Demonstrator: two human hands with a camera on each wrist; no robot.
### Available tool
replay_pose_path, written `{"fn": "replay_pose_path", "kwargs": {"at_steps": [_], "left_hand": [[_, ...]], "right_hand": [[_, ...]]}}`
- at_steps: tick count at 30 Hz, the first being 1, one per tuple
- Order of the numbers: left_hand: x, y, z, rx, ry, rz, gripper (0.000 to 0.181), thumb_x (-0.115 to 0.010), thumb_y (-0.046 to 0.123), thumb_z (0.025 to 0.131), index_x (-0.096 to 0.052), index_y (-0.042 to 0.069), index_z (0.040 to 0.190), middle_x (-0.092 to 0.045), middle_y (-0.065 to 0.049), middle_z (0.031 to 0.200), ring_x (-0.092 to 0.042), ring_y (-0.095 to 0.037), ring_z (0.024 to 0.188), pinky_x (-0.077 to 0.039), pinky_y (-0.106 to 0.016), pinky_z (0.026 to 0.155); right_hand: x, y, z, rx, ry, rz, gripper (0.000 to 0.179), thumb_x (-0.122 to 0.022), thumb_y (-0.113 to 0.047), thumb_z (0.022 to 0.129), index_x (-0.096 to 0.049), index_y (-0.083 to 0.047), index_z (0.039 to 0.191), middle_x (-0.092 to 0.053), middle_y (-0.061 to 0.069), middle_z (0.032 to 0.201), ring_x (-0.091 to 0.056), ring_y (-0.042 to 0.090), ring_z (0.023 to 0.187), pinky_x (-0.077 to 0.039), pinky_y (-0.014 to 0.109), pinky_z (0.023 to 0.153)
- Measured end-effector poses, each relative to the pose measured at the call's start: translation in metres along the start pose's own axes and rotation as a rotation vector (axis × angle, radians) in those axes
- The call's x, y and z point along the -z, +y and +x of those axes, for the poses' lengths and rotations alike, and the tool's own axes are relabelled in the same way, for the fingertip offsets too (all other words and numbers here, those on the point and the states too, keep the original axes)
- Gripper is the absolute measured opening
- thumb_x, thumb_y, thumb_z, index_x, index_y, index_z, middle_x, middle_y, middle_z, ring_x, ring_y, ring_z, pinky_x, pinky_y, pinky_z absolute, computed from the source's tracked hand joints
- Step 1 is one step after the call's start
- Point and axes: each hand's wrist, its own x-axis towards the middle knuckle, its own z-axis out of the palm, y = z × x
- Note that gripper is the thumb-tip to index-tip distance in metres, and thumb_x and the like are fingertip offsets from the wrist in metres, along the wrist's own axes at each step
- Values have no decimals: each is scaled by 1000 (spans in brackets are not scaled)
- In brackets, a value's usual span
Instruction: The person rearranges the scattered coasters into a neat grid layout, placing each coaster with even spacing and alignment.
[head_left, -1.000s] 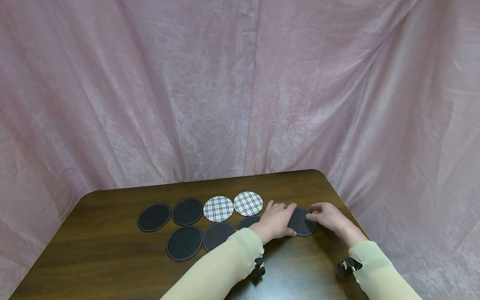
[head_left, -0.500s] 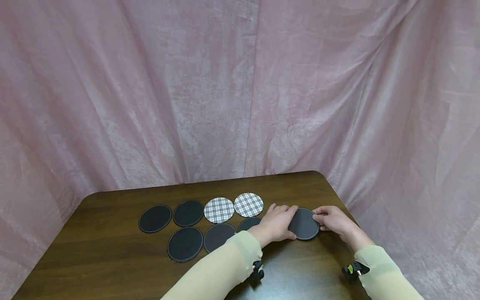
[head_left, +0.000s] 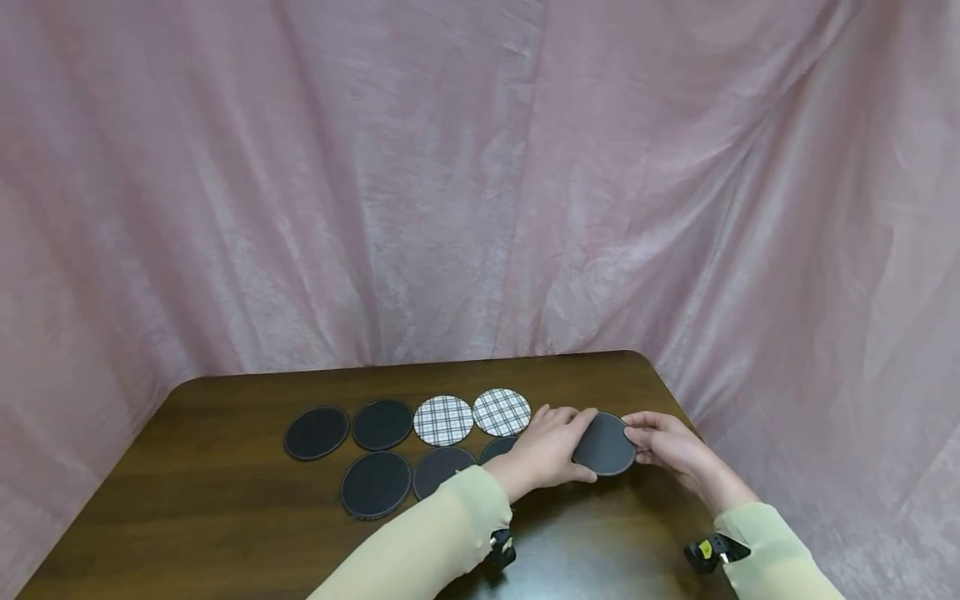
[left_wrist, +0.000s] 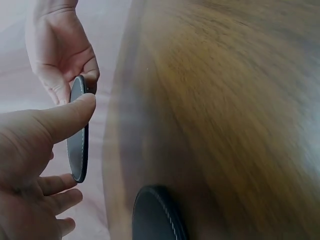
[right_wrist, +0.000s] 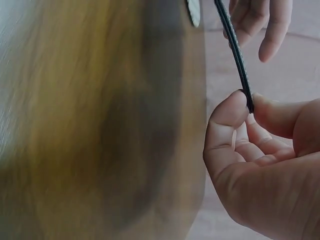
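A round dark coaster (head_left: 604, 445) with a stitched rim is held between both hands, raised off the wooden table. My right hand (head_left: 669, 448) pinches its right edge; thumb and index finger meet on the rim in the right wrist view. On the left side my left hand (head_left: 549, 450) grips the same coaster, its thumb (left_wrist: 75, 116) at one edge and its fingers at the other in the left wrist view. Beneath and beside the left forearm lie more dark coasters, one of them (head_left: 498, 447) partly hidden by that hand.
Two white plaid coasters (head_left: 443, 420) lie side by side in the back row. Left of them are two dark ones (head_left: 317, 432), with further dark coasters (head_left: 377, 485) in front. The wooden table (head_left: 187, 500) ends at a pink curtain (head_left: 420, 183).
My right hand has moved from hovering at the dark coaster's right edge to pinching it. The coaster has come up off the table between both hands.
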Motion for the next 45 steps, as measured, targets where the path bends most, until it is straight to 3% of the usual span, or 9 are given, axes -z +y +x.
{"fn": "replay_pose_path", "kwargs": {"at_steps": [10,22,28,34,38,41,45], "left_hand": [[14,-21,-14,25,67,-35,101,-92,57,88,-45,18,168,-61,-9,146,-57,-25,135,-39,-43,122],[30,-50,-29,102,76,-115,105,-93,54,88,-40,20,171,-56,-12,158,-52,-29,147,-34,-54,128],[31,-63,-44,139,106,-88,103,-95,54,85,-45,20,167,-59,-14,149,-56,-31,133,-46,-49,115],[44,-72,-60,138,162,-97,101,-97,51,83,-47,15,164,-58,-15,148,-54,-34,139,-46,-51,118],[49,-77,-72,144,182,-98,100,-97,50,82,-49,14,162,-56,-18,151,-55,-35,134,-47,-51,115],[50,-81,-83,162,194,-94,100,-97,50,82,-50,13,162,-56,-18,150,-56,-33,126,-49,-50,110],[53,-89,-100,195,191,-103,100,-97,50,82,-49,14,163,-56,-18,149,-55,-33,127,-47,-52,111]], "right_hand": [[-18,-22,18,47,-79,15,44,-60,-10,113,-50,15,148,-70,8,104,-66,16,85,-59,27,76],[-45,-35,48,62,-145,65,39,-61,-8,112,-55,12,145,-70,7,100,-65,17,84,-57,27,76],[-66,-46,55,105,-100,-31,35,-66,-8,110,-62,10,140,-75,7,104,-66,17,85,-57,29,76],[-84,-56,60,181,-103,-99,36,-67,-9,109,-63,11,140,-76,7,104,-65,17,85,-54,31,76],[-98,-61,62,226,-97,-187,34,-68,-10,110,-68,7,139,-77,8,110,-68,19,92,-57,34,81],[-110,-62,65,284,-97,-251,31,-70,-9,108,-71,5,136,-76,10,113,-70,20,96,-60,35,83],[-127,-64,68,400,-88,-367,31,-74,-12,107,-74,1,135,-76,10,118,-72,23,102,-61,39,86]]}}
